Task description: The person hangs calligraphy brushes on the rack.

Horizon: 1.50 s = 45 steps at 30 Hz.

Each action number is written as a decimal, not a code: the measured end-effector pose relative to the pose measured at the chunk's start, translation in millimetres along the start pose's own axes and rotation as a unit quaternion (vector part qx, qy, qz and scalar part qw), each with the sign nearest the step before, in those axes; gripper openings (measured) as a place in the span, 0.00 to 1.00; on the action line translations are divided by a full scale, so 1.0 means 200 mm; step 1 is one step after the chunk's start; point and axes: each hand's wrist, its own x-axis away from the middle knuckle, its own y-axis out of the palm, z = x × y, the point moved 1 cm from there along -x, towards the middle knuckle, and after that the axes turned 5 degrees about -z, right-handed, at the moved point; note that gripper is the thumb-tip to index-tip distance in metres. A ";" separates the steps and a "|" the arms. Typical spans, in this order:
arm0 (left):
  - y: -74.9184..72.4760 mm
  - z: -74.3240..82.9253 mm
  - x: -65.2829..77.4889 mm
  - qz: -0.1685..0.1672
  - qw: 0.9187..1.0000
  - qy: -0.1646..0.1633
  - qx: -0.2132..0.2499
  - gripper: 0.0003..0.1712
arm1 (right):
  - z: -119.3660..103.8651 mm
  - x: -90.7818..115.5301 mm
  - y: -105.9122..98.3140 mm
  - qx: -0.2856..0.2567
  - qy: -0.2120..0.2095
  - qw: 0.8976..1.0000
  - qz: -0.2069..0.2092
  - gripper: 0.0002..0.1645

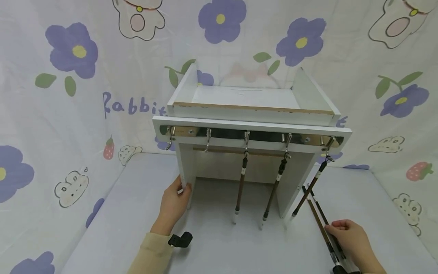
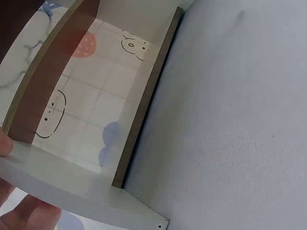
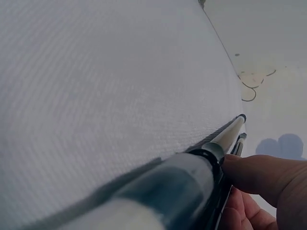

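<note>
**Steady the rack, part one brush from its neighbour**

The left grip (image 1: 173, 207) pinches the front edge of the left side panel of the white rack (image 1: 246, 115). To the right of the rack, the right grip (image 1: 350, 239) pinches the dark brush (image 1: 320, 209) low over the surface (image 1: 383, 213); whether it is lifted, I cannot tell. The brown brush (image 1: 319, 222) lies close along its rack-facing side.

Three hanging brushes (image 1: 243, 179) dangle from the rack's middle and right hooks; the two left hooks (image 1: 208, 140) are bare. I'd keep the panel hold firm but gentle, so nothing swings, and raise the dark brush straight off its neighbour rather than dragging it. Finding its loop end first should make hooking easier.
</note>
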 end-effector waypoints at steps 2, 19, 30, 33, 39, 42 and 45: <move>0.00 0.00 0.00 0.001 1.000 0.002 -0.001 0.26 | 0.00 0.00 0.00 0.002 0.000 1.000 -0.002 0.36; 0.00 0.02 0.00 0.001 1.000 -0.006 -0.004 0.27 | -0.03 0.01 -0.04 0.023 0.001 1.000 -0.021 0.29; 0.00 0.01 0.00 0.003 1.000 -0.002 -0.005 0.27 | -0.02 0.01 -0.07 0.008 0.002 1.000 -0.017 0.31; 0.01 0.01 0.00 -0.002 1.000 -0.003 -0.004 0.28 | -0.01 0.02 -0.09 -0.003 0.012 1.000 -0.016 0.31; 0.00 0.02 0.00 0.002 1.000 -0.001 0.001 0.27 | -0.05 0.05 -0.11 -0.023 0.006 0.999 -0.026 0.31; 0.00 0.02 0.00 0.006 1.000 0.004 -0.001 0.26 | -0.08 0.07 -0.12 -0.030 -0.005 0.999 -0.025 0.31; 0.00 0.02 0.00 0.004 1.000 0.002 0.001 0.27 | -0.11 0.10 -0.13 -0.032 -0.021 0.999 -0.020 0.31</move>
